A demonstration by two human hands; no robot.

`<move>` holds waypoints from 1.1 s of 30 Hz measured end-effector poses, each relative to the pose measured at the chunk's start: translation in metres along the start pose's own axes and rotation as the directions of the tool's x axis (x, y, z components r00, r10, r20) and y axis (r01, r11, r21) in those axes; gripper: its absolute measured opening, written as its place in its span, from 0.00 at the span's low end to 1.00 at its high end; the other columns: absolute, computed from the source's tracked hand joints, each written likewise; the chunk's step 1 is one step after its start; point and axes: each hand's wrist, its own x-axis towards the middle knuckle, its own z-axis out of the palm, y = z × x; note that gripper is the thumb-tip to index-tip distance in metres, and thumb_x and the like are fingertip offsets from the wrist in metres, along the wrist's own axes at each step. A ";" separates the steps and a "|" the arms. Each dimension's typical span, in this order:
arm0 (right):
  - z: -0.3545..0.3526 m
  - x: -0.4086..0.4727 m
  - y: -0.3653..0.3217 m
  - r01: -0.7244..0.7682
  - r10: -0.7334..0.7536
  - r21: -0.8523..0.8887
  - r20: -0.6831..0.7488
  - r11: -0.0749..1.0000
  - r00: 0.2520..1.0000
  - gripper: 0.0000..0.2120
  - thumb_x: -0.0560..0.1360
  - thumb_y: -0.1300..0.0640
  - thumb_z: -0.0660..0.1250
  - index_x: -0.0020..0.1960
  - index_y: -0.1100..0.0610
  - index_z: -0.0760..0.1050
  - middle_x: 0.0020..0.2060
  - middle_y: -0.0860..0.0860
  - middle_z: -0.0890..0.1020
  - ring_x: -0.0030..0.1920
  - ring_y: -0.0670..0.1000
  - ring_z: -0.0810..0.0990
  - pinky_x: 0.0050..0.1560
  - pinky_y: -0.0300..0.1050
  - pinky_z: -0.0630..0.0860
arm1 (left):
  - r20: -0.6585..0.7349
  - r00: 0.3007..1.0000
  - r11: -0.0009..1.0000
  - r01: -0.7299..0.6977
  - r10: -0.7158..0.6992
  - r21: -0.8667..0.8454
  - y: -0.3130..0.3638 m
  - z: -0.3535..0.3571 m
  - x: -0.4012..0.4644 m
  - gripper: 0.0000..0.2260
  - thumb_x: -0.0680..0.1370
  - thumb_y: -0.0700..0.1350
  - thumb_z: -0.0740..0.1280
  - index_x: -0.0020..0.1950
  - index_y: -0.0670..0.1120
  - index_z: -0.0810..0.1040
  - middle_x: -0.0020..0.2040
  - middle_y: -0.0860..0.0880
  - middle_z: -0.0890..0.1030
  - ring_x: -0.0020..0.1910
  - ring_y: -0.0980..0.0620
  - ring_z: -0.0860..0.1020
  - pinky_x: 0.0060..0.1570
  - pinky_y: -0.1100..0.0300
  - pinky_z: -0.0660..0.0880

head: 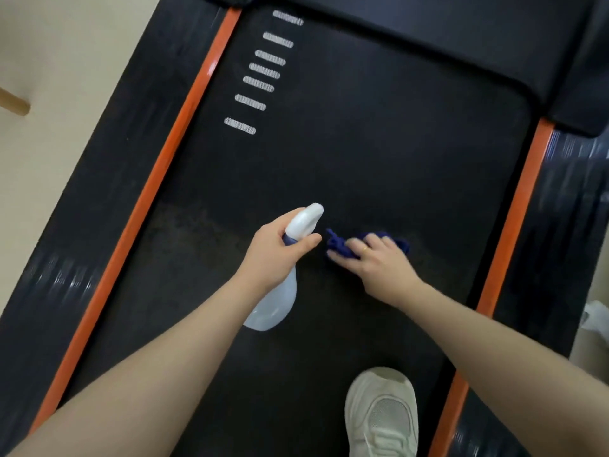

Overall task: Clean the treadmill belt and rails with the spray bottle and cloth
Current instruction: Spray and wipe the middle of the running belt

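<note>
The black treadmill belt (362, 143) fills the middle of the view between two orange-edged side rails, the left rail (158, 179) and the right rail (517, 212). My left hand (280, 249) grips the neck of a translucent spray bottle (280, 301) with a white trigger head, held just above the belt. Just right of it, my right hand (375, 262) presses a crumpled dark blue cloth (339, 245) onto the belt, its fingers spread over the cloth. The belt looks duller and streaked around the cloth.
My white shoe (382, 413) stands on the belt at the bottom. Several white dashes (260, 70) mark the belt's upper left. The black motor cover (461, 34) closes the far end. Beige floor (66, 61) lies left; a white object (596, 318) sits beyond the right rail.
</note>
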 end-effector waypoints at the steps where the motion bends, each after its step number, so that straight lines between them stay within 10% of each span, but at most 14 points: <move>1: -0.005 0.010 0.012 -0.158 0.158 0.022 -0.021 0.987 0.987 0.32 0.59 0.64 0.74 0.63 0.50 0.76 0.48 0.56 0.79 0.39 0.60 0.75 0.35 0.50 0.72 | 0.010 1.000 1.000 0.000 0.000 0.012 -0.001 0.003 0.000 0.19 0.75 0.44 0.70 0.65 0.53 0.75 0.54 0.64 0.78 0.55 0.67 0.74 0.53 0.73 0.69; 5: -0.011 0.018 0.025 -0.505 0.506 0.077 0.002 0.860 0.862 0.32 0.64 0.66 0.70 0.66 0.50 0.73 0.55 0.58 0.76 0.44 0.62 0.72 0.40 0.52 0.70 | -0.014 1.000 1.000 0.020 -0.020 0.013 -0.005 0.011 0.002 0.18 0.74 0.44 0.72 0.64 0.51 0.77 0.57 0.59 0.80 0.58 0.61 0.76 0.58 0.64 0.72; 12: 0.000 -0.026 -0.009 -0.028 0.027 0.060 0.028 0.998 0.999 0.33 0.55 0.60 0.76 0.60 0.49 0.78 0.46 0.54 0.79 0.37 0.58 0.75 0.33 0.48 0.73 | -0.031 0.999 0.999 0.039 -0.039 0.017 0.003 0.014 0.005 0.17 0.74 0.43 0.72 0.62 0.52 0.78 0.54 0.58 0.80 0.55 0.61 0.77 0.54 0.65 0.71; 17: -0.009 -0.003 0.030 -0.540 0.554 0.160 -0.059 0.826 0.830 0.31 0.62 0.68 0.70 0.63 0.53 0.76 0.51 0.59 0.77 0.41 0.61 0.72 0.39 0.51 0.71 | -0.028 0.999 0.998 0.036 -0.035 0.043 0.002 0.016 0.004 0.17 0.74 0.44 0.71 0.63 0.53 0.77 0.55 0.56 0.81 0.56 0.59 0.77 0.55 0.64 0.72; 24: 0.004 -0.038 -0.004 0.062 -0.078 0.188 0.081 0.980 0.994 0.31 0.60 0.63 0.74 0.62 0.51 0.76 0.49 0.56 0.79 0.37 0.56 0.73 0.35 0.49 0.74 | 0.025 1.000 0.995 0.014 -0.016 0.100 0.005 0.021 0.003 0.19 0.74 0.43 0.71 0.65 0.51 0.76 0.58 0.56 0.79 0.57 0.59 0.76 0.57 0.64 0.71; 27: 0.003 -0.018 0.026 -0.252 0.247 0.213 0.052 0.944 0.968 0.29 0.66 0.68 0.67 0.65 0.51 0.74 0.52 0.58 0.77 0.40 0.59 0.71 0.41 0.52 0.73 | 0.061 0.998 0.991 0.007 -0.015 0.131 0.002 0.025 0.000 0.20 0.75 0.44 0.71 0.66 0.50 0.75 0.60 0.56 0.78 0.58 0.59 0.75 0.58 0.65 0.70; 29: -0.005 -0.009 0.025 -0.555 0.569 0.233 0.006 0.799 0.822 0.29 0.68 0.69 0.65 0.67 0.52 0.72 0.56 0.59 0.75 0.44 0.60 0.70 0.45 0.53 0.70 | 0.083 0.996 0.988 0.000 -0.013 0.153 0.002 0.026 -0.002 0.21 0.75 0.44 0.71 0.67 0.50 0.75 0.61 0.56 0.78 0.59 0.58 0.74 0.58 0.64 0.69; 33: -0.010 -0.035 -0.006 -0.274 0.244 0.160 0.182 0.948 0.952 0.31 0.71 0.61 0.66 0.73 0.51 0.63 0.61 0.56 0.71 0.49 0.57 0.71 0.50 0.50 0.70 | 0.096 0.995 0.985 -0.004 -0.013 0.175 0.008 0.026 -0.001 0.19 0.75 0.44 0.70 0.65 0.51 0.76 0.57 0.56 0.79 0.58 0.56 0.76 0.57 0.64 0.70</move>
